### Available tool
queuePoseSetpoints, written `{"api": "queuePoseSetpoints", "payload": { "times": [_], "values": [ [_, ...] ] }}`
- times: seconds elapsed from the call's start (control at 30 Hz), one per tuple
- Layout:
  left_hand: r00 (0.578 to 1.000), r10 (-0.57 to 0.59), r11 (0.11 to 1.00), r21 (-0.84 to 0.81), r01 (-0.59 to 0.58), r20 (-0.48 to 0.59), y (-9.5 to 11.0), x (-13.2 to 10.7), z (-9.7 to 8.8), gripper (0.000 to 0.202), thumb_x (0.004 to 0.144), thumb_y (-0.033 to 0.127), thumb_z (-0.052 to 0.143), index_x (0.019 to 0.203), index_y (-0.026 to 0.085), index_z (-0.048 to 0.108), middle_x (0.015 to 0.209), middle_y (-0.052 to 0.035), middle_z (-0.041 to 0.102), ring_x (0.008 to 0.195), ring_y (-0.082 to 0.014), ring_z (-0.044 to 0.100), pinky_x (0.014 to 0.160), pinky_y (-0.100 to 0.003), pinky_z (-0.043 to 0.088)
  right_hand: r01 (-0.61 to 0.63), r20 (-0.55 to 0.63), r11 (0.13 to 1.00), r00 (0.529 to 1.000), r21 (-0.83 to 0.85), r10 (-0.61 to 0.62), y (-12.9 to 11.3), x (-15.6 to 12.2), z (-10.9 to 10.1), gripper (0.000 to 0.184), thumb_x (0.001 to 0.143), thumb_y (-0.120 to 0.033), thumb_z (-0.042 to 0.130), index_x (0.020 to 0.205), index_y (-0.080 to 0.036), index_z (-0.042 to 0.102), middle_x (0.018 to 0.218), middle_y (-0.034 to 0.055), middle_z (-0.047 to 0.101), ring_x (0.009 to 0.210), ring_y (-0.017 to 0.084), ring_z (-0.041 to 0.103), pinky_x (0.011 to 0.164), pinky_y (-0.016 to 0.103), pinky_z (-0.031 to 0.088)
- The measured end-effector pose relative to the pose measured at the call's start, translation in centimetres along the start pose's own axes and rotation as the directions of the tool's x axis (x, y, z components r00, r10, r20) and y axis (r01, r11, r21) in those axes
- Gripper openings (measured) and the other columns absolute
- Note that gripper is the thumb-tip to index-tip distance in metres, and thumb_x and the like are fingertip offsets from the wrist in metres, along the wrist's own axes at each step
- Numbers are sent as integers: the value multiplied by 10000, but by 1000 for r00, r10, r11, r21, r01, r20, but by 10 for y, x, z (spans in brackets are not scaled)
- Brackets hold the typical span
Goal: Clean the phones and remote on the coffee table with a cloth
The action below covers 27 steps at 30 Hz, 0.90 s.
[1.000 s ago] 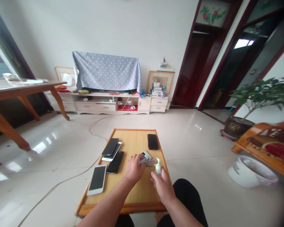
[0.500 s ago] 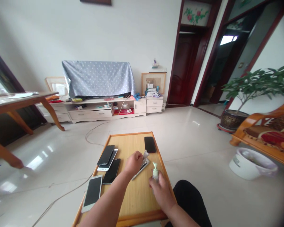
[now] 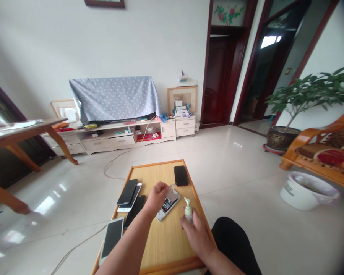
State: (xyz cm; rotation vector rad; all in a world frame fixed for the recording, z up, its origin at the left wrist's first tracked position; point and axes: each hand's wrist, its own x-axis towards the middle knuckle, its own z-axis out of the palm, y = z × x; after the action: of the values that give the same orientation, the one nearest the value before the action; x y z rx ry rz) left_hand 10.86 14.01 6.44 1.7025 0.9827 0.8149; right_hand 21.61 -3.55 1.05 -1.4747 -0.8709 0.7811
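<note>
Over the middle of the small wooden table (image 3: 160,248), my left hand (image 3: 156,199) pinches a thin whitish piece, perhaps tissue (image 3: 171,194). Just beneath it lies an opened phone (image 3: 166,208), its battery and label showing. My right hand (image 3: 197,232) wraps round a small pump bottle (image 3: 188,210) with a pale green top, held upright near the table's right edge. A black phone (image 3: 180,175) rests at the far right corner. Along the left side lie a dark phone (image 3: 127,191) on a white phone (image 3: 138,193), another black phone (image 3: 135,212) and a white-framed phone (image 3: 111,240).
A white bin (image 3: 296,196) with a bag stands on the floor at right, near a wooden sofa (image 3: 306,141) and a potted plant (image 3: 283,137). A low white cabinet (image 3: 109,142) lines the wall. A larger table (image 3: 23,130) is at left, with a cable (image 3: 77,246) on the floor.
My left hand has drawn slightly left with the thin piece, and more of the opened phone shows. My right hand keeps hold of the pump bottle. The view has shifted a little.
</note>
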Motion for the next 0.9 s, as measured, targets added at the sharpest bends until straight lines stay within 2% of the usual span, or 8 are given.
{"api": "queuePoseSetpoints", "payload": {
  "times": [0.13, 0.27, 0.33, 0.47, 0.57, 0.67, 0.8, 0.9],
  "values": [
    [1000, 10, 999, -33, -11, -12, 4, 0, 6, 260, 833, 456, 608, 832, 196, 614, 666, 32, 585, 615, -118, 500, 594, -238, 391, 2, -15, 1000, 1000, -7, -2, 4, 2, 1, 191, 877, -420, 586, 922, -235, 571, 732, -32, 599, 656, 180, 563, 617, 284, 448],
    [997, 8, 999, -50, -12, -75, 5, 1, 10, 307, 848, 502, 574, 892, 200, 605, 755, 16, 618, 697, -129, 558, 674, -243, 443, 2, -13, 1000, 1000, 12, -2, 9, 3, 2, 289, 882, -434, 593, 1085, -229, 594, 769, -25, 638, 685, 195, 601, 640, 296, 474],
    [989, -30, 1000, -14, 28, -148, -5, -2, 7, 310, 849, 500, 560, 913, 199, 604, 757, 12, 621, 702, -141, 572, 668, -248, 442, 5, -10, 1000, 1000, 11, -5, 11, 3, 2, 316, 891, -443, 587, 1126, -232, 601, 780, -18, 654, 699, 205, 618, 641, 303, 484],
    [951, -127, 971, 158, 177, -281, -42, -22, -5, 241, 824, 406, 584, 936, 195, 614, 691, 2, 622, 647, -186, 594, 625, -292, 429, 19, -20, 1000, 1000, -24, -20, 14, 2, 0, 319, 882, -471, 607, 1097, -236, 631, 826, 9, 687, 737, 225, 653, 659, 319, 515],
    [939, -85, 926, 321, 197, -333, -60, -46, -14, 297, 845, 321, 552, 1108, 194, 602, 928, -75, 687, 881, -250, 655, 771, -356, 468, 24, -12, 1000, 1000, -4, -24, 14, 0, 2, 338, 882, -517, 620, 1072, -238, 634, 910, 35, 716, 774, 236, 682, 700, 336, 546],
    [958, 32, 868, 483, 114, -284, -60, -68, -15, 333, 897, 306, 497, 1205, 223, 593, 1189, -119, 644, 1126, -293, 586, 949, -420, 422, 6, 6, 1000, 1000, 26, -6, 9, -1, 4, 376, 888, -577, 618, 1058, -242, 632, 950, 48, 725, 770, 235, 702, 724, 344, 563],
    [985, 121, 788, 615, -20, -122, -47, -80, -11, 248, 930, 315, 490, 1115, 285, 653, 1176, -79, 660, 1151, -288, 553, 997, -426, 372, -1, 35, 1000, 999, -3, 1, -2, -4, 7, 427, 928, -646, 535, 1050, -249, 635, 842, 23, 702, 701, 220, 692, 704, 334, 557],
    [990, 123, 744, 667, -41, -76, -43, -68, -9, 272, 955, 334, 469, 1156, 283, 644, 1206, -86, 658, 1175, -285, 539, 1004, -425, 359, -7, 65, 1000, 998, -20, 8, -10, -7, 9, 437, 946, -643, 510, 1080, -246, 635, 843, 19, 692, 708, 215, 685, 710, 330, 555]
  ]
}}
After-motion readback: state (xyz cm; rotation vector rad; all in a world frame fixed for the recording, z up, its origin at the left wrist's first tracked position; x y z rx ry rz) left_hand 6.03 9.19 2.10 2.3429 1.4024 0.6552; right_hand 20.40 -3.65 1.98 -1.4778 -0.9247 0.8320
